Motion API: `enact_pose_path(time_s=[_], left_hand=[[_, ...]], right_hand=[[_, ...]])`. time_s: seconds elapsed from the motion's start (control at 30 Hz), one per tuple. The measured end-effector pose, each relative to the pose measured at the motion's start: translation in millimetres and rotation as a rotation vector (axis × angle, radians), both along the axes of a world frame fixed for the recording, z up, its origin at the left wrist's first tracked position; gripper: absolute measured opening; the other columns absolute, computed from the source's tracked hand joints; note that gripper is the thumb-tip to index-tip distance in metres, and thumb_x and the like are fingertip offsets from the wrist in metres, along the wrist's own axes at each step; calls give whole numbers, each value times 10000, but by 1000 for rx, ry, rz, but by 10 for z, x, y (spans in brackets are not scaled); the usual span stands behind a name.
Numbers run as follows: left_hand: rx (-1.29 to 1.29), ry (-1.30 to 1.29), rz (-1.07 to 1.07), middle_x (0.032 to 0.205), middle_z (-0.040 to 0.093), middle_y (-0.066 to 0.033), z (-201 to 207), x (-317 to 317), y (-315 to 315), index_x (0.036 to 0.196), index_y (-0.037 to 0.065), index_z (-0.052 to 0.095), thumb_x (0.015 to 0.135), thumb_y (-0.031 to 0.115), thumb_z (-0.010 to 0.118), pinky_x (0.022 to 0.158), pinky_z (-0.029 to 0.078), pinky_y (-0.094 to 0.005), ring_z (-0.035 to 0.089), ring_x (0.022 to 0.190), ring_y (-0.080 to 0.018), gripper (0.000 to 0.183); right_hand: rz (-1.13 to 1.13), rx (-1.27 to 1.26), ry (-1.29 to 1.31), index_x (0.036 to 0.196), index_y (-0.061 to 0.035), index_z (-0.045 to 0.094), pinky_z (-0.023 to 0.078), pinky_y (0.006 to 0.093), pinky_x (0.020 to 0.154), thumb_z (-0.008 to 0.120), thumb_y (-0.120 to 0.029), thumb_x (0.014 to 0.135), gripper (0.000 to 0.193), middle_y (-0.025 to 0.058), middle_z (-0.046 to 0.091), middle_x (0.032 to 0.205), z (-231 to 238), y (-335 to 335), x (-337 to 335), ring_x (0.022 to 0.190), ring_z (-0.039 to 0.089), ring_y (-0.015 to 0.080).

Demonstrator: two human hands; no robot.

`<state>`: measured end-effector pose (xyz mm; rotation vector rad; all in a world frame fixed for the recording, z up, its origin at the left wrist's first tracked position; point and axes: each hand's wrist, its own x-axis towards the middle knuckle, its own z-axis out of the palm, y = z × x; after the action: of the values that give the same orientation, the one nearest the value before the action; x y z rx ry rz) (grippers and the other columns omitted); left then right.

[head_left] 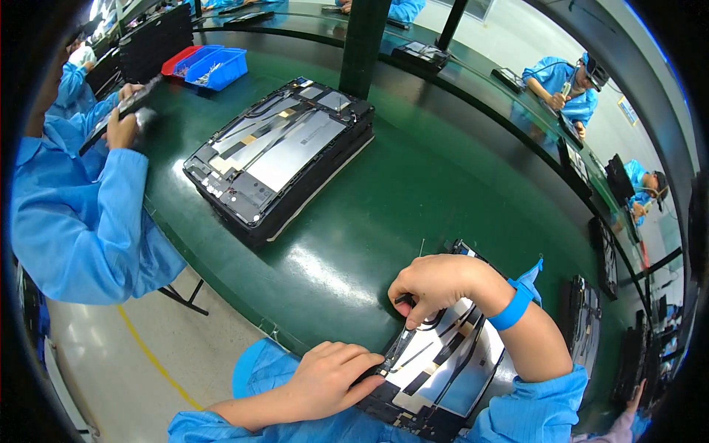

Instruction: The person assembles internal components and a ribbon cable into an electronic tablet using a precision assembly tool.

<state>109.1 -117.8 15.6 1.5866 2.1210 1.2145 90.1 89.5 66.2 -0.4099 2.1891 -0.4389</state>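
Observation:
An opened tablet (454, 391) lies at the table's near edge in front of me, its silver battery, black ribbon cables and small boards bare. My left hand (325, 382) grips its left edge between thumb and fingers. Over the tablet's upper left part bends my right hand (436, 286), with a blue strap (521, 299) round the wrist. Its fingers are pinched on a small dark piece (405, 300), mostly hidden, whose kind I cannot make out. A thin upright sliver shows just above that hand.
A stack of opened tablets (277, 159) stands farther left. Behind it are a blue bin (216, 70) with small parts and a red bin (179, 63). A dark post (364, 48) rises beyond. At left, a co-worker in blue (81, 214) handles a dark panel. More tablets (583, 325) lie right.

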Motion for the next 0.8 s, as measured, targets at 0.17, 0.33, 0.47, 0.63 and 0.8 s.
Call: enact_pose_path(time_s=[0.17,0.33,0.47,0.63,0.8], left_hand=[[4,19,-17,710,518,-38,-54,13,46,901,61,527,682,224,571,550,389,-270,507,602,-180,276],[-38,236,-35,708,503,-11,-61,55,78,947,74,520,679,244,564,526,372,-251,483,585,-139,320],[-59,382,-55,720,494,5,-66,39,82,961,70,519,667,250,567,518,363,-241,462,590,-119,348],[-89,362,-100,730,503,-15,-15,21,78,963,56,519,641,222,589,528,379,-248,471,611,-141,370],[-29,362,-130,694,488,-9,-50,-10,104,954,50,523,650,214,587,502,375,-236,448,570,-127,351]], right_hand=[[-189,-261,52,696,-57,531,364,272,454,601,-233,670,191,53,520,525,47,112,209,498,501,162],[-440,-403,166,654,-47,511,348,293,439,579,-295,682,258,62,489,486,-104,185,511,462,484,162],[-452,-350,176,598,-32,503,342,305,435,573,-269,662,255,80,475,480,-49,173,613,451,473,191],[-378,-386,240,572,-25,488,355,327,442,554,-264,650,260,106,487,498,-91,197,706,478,491,251],[-457,-360,268,591,-19,504,389,327,480,546,-231,629,220,117,504,525,-62,155,708,525,518,266]])
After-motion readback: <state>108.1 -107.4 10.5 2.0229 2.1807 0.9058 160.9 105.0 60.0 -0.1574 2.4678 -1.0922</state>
